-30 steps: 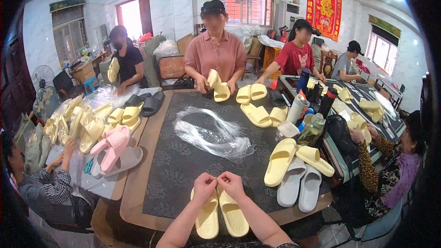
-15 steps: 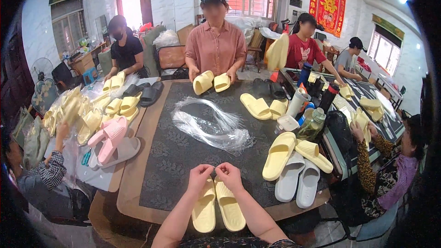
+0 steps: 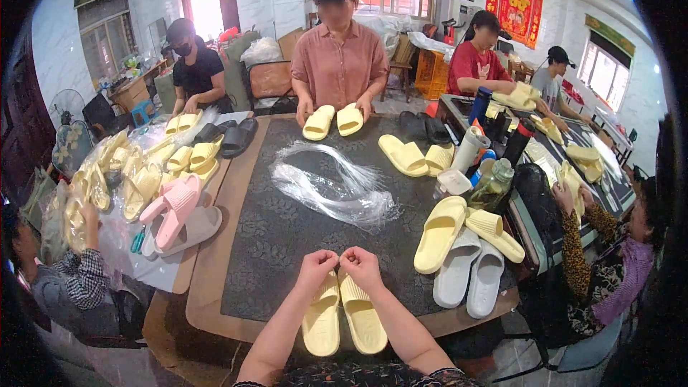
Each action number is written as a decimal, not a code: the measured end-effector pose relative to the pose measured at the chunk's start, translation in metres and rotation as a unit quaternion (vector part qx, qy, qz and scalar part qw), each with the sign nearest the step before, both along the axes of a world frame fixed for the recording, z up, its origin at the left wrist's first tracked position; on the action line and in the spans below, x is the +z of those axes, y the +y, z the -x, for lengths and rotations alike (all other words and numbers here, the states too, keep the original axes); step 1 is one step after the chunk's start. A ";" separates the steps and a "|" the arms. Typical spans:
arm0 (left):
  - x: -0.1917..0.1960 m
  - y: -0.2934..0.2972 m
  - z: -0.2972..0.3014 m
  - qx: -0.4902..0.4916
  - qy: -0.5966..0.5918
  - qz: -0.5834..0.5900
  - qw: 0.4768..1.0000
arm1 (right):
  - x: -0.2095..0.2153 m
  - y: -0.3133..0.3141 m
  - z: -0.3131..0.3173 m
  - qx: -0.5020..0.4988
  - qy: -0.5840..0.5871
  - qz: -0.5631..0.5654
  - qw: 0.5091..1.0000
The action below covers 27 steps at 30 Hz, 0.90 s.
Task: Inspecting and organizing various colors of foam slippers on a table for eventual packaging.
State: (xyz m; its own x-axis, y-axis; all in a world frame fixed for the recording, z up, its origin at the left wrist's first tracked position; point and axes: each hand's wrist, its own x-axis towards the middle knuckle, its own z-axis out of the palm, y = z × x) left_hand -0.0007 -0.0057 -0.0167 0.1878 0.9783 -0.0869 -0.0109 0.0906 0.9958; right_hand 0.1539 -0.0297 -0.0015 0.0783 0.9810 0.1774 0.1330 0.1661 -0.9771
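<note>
My left hand (image 3: 316, 270) and my right hand (image 3: 360, 269) meet over the toe ends of a pair of pale yellow slippers (image 3: 320, 322) at the table's near edge. Both hands are closed, with thumbs and fingertips pinched close together. Anything thin between the fingertips is too small to make out. The slippers lie side by side, heels toward me, their straps partly covered by my hands. Beyond them, a loose looped bundle of clear, shiny plastic strands (image 3: 326, 185) rests on the dark patterned table mat (image 3: 265, 258).
To the right are yellow slippers (image 3: 438, 235), light grey slippers (image 3: 486, 283) and several bottles (image 3: 492, 188). Pink slippers (image 3: 172, 209) and bagged yellow slippers (image 3: 140, 190) cover the left table. Opposite, a person (image 3: 338, 64) holds another yellow pair (image 3: 333, 122). Other people work at both sides.
My hands stay pinched together over the slippers with little movement. The person opposite has lowered a yellow pair onto the table, and the person in red has brought a raised slipper down.
</note>
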 end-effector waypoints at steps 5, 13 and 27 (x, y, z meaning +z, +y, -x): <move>0.008 -0.005 -0.003 -0.018 -0.016 -0.012 1.000 | -0.005 0.001 -0.003 -0.004 -0.006 0.012 1.000; -0.004 -0.002 0.002 -0.022 0.023 -0.010 0.999 | -0.008 0.000 -0.004 0.010 -0.033 0.017 0.999; 0.048 -0.013 -0.003 0.023 -0.098 0.131 0.986 | -0.004 0.005 -0.001 -0.005 0.031 0.061 0.998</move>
